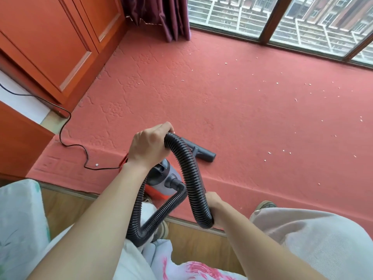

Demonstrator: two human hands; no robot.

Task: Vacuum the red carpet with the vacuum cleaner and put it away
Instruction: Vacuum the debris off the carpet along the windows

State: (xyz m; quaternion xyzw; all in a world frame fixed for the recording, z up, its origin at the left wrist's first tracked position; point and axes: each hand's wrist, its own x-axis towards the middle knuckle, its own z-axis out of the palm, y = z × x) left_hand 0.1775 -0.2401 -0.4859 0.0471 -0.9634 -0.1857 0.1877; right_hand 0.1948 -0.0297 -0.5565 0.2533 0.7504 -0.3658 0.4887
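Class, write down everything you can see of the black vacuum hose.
The hose is black, ribbed, flexible, seemingly plastic. It leaves the front port of the vacuum cleaner, loops low near the person's lap, then arches up. The left hand grips the arch's top; the right hand holds its lower end.

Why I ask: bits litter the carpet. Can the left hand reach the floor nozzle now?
Probably yes: the floor nozzle lies on carpet just beyond the left hand, nothing between, though its fingers grip the hose.

Vac body (161,174) partly hidden behind hose (185,164); cord (73,145) cut off left.
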